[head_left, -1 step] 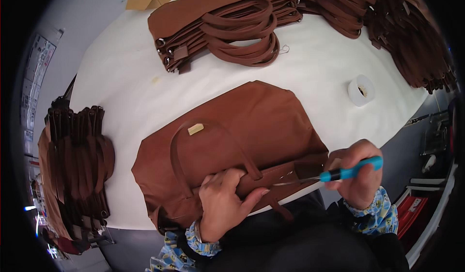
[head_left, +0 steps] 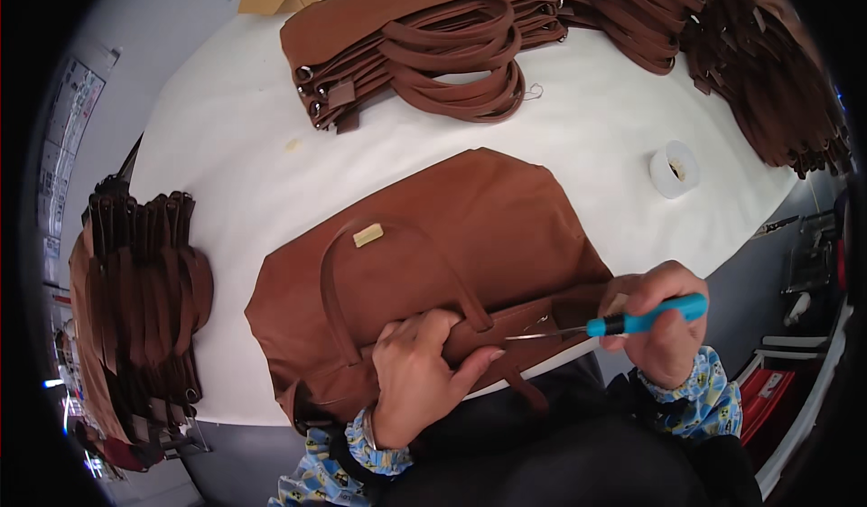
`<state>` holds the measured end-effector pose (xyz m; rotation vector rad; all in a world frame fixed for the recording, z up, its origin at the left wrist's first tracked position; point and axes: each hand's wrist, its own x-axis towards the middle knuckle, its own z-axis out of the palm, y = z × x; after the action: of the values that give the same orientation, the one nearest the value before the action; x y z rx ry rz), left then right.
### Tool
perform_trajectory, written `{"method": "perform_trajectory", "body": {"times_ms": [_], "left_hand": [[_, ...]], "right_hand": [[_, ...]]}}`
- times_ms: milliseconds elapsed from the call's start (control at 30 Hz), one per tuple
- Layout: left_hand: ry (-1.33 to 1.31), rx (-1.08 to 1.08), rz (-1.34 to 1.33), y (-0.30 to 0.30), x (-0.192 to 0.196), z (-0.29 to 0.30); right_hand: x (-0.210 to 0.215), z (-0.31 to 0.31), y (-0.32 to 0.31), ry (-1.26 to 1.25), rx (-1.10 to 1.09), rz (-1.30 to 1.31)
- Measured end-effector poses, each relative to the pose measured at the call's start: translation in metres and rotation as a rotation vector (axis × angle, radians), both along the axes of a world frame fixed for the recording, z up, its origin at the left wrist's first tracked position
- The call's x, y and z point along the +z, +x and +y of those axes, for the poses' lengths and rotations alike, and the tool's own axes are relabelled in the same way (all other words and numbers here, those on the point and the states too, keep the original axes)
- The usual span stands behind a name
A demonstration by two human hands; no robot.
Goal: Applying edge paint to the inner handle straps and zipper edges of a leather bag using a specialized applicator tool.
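Note:
A brown handbag (head_left: pixel 433 227) lies flat in front of me, with a looped strap and a small pale gold plate (head_left: pixel 368 235) on its upper panel. My left hand (head_left: pixel 417 372) presses on the bag's near edge, its fingers curled over the rim and the thumb stretched toward the right. In my right hand (head_left: pixel 664 322) is a screwdriver (head_left: pixel 646 317) with a blue handle and black collar, gripped in the fist. Its thin metal shaft points left across the bag's open top, the tip close to the strap's right base. Whether the tip touches the leather, I cannot tell.
Stacked brown bags (head_left: pixel 406 46) with looped handles lie across the back of the white table (head_left: pixel 235 164). More bundled bags sit at the left (head_left: pixel 149 299) and far right (head_left: pixel 768 83). A small white cup (head_left: pixel 675 169) stands right of the bag. Beyond the table's right edge is a red crate (head_left: pixel 768 397).
The screwdriver and right hand have shifted slightly left, and more of the bright shaft shows. My left hand keeps its place on the bag.

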<state>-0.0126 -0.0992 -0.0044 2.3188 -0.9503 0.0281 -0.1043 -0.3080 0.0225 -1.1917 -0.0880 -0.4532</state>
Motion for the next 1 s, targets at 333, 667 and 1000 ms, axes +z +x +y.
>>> {"method": "perform_trajectory", "body": {"times_ms": [333,667,1000], "left_hand": [[-0.092,-0.038,0.084,-0.001,-0.005,0.007],[-0.112,-0.049,0.102,0.0,-0.007,0.008],[-0.098,-0.055,0.106,0.0,-0.006,0.008]], "right_hand": [[-0.003,0.018,0.008,-0.415,-0.153,0.106],[-0.007,0.019,0.008,-0.506,-0.21,0.116],[-0.007,0.021,0.008,-0.506,-0.25,0.153]]}}
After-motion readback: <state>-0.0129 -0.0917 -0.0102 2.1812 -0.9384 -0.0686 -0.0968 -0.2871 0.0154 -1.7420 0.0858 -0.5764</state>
